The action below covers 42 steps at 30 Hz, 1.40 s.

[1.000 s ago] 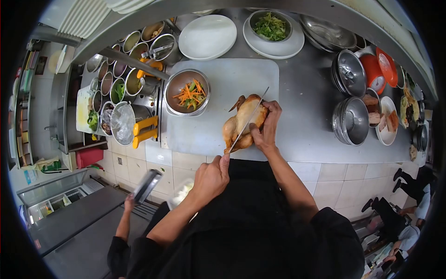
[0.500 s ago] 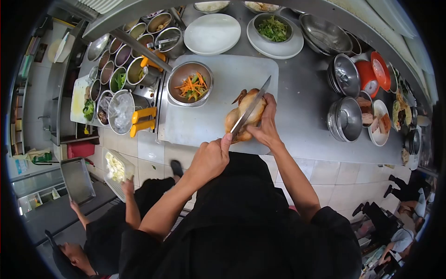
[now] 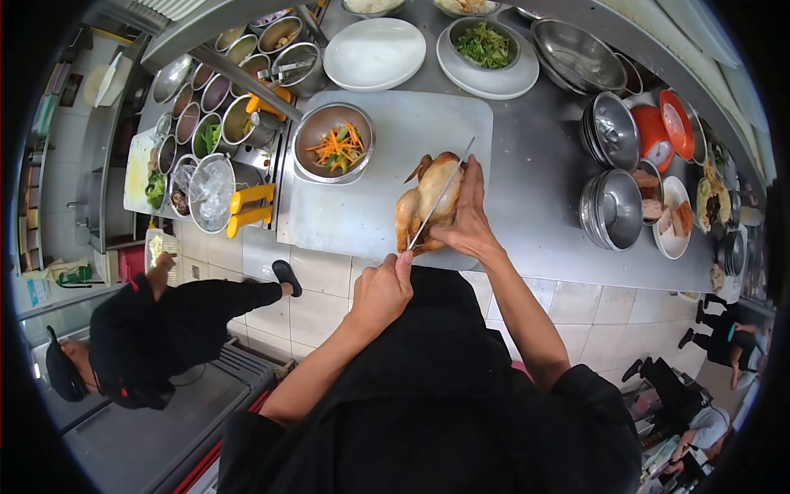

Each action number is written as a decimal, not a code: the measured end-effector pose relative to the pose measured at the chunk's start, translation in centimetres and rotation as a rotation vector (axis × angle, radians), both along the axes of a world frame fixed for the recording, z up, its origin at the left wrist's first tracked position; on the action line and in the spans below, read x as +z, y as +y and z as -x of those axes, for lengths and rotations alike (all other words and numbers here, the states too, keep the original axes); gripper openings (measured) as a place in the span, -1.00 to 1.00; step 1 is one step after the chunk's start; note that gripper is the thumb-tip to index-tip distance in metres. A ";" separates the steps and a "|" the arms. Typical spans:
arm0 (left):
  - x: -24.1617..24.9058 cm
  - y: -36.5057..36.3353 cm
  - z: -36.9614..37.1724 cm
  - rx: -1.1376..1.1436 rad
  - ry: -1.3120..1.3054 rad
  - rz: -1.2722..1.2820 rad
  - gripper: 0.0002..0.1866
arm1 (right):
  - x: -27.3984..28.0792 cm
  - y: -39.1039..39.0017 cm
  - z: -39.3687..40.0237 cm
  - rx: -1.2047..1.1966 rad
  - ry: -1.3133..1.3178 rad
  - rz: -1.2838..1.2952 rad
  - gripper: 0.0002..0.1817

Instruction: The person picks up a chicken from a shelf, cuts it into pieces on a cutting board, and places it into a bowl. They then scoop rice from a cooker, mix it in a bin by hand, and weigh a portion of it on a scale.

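A whole browned chicken (image 3: 429, 186) lies on the white cutting board (image 3: 337, 222), close to its front right. My left hand (image 3: 383, 284) is closed around the handle of a knife (image 3: 442, 194), whose narrow blade runs lengthwise over the bird, seen almost edge-on. On the chicken's right side rests my right hand (image 3: 471, 216), fingers long against the bird beside the blade, thumb near its lower end. Up and left on the board stands a steel bowl (image 3: 300, 132) with orange and green vegetable strips.
Behind the board are a white plate (image 3: 374, 54) and a bowl of greens (image 3: 484, 48). Stacked steel bowls (image 3: 611, 210) stand right. Several ingredient tins (image 3: 216, 193) and yellow handles (image 3: 250, 210) are left. Another person (image 3: 189, 329) walks at left behind the counter's edge.
The knife blade has turned from showing its flat side to nearly edge-on over the chicken. My hands stay in place. The other person at left has moved farther left with the tray.
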State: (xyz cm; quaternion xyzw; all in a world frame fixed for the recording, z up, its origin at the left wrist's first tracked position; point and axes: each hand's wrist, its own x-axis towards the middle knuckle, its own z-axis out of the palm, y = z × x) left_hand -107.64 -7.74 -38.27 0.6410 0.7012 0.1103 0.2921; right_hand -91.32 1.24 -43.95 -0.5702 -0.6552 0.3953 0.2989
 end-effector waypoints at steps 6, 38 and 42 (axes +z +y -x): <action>-0.9 -0.7 0.0 0.010 0.028 -0.067 -0.53 | 0.9 0.2 0.1 -0.025 0.016 -0.099 0.29; -1.8 -0.2 0.7 0.020 -0.142 0.002 -0.48 | 9.5 10.5 5.2 0.544 -0.533 -0.911 -0.36; -1.8 -0.7 0.0 0.034 -0.047 -0.074 -0.49 | 8.7 11.7 4.5 0.531 -0.640 -0.818 -0.39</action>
